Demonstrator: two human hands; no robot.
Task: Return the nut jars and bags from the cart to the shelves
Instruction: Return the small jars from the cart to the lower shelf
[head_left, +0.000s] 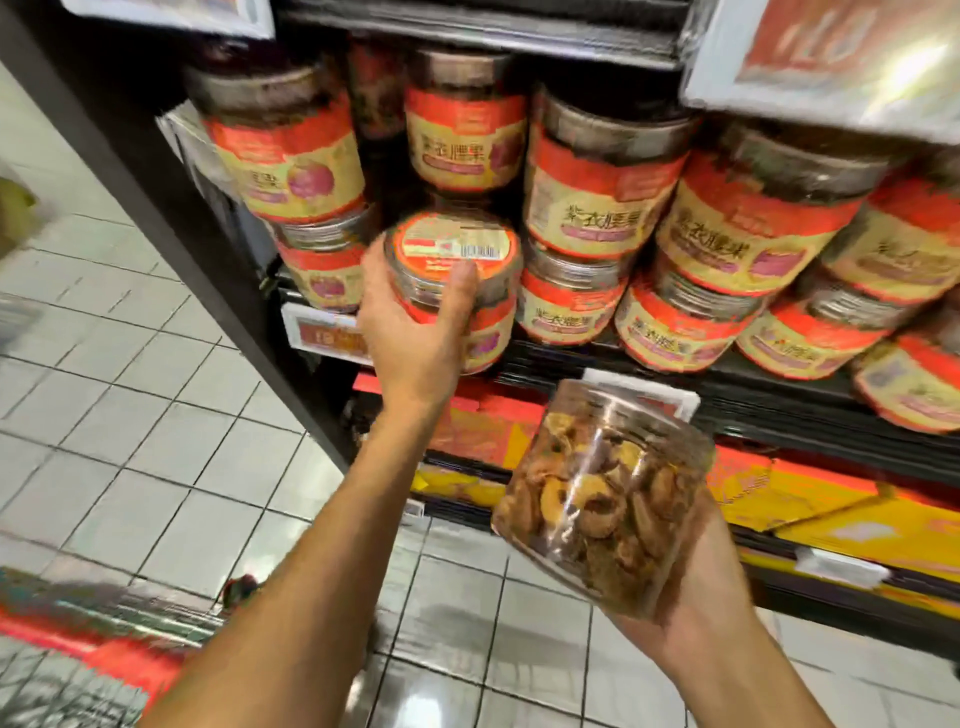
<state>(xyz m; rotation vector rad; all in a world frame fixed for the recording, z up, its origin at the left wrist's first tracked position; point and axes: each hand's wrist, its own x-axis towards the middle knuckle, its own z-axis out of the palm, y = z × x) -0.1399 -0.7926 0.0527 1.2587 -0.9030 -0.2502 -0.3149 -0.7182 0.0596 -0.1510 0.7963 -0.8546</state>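
A person's left hand (415, 332) is gripping a jar (457, 249) at the front of a dark shop shelf (779, 400), with the fingers curled round its side and the thumb lying up against the lid. The jar is tilting its lid towards the camera. The lid is carrying an orange sticker with a white barcode strip, and its small print is too blurred to read. The jar is sitting among stacked jars (597, 187) in two tiers, each wearing a red and cream label reading 紫衣腰果 beside a purple picture. The right hand (696, 613) is cupping a clear jar (602, 499) from below, lower down and well in front of the shelf. This one is lying tilted, showing no label, and is packed with brown and yellow pieces. Orange and yellow boxes (831, 499) are filling the shelf underneath. A red-trimmed cart (93, 654) is showing at bottom left on the tiled floor (156, 415).
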